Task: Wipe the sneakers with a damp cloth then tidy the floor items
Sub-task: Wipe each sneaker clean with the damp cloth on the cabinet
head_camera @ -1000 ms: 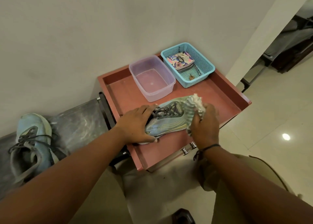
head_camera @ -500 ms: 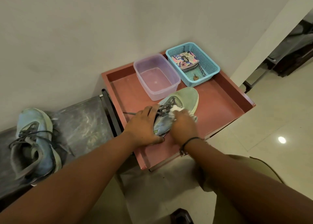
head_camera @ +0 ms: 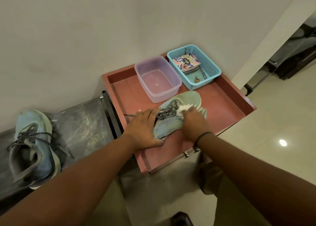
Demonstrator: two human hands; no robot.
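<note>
Cloth (head_camera: pixel 184 109) slid from toe to laces | right hand (head_camera: pixel 194 123) bunches it, pressing | left hand (head_camera: pixel 145 130) spread, pins sneaker (head_camera: pixel 177 112) | advice: short firm strokes, heel steady.

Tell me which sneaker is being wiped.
The sneaker on the red table, between both hands, cloth on it. The other sneaker sits untouched on the bench.
</note>
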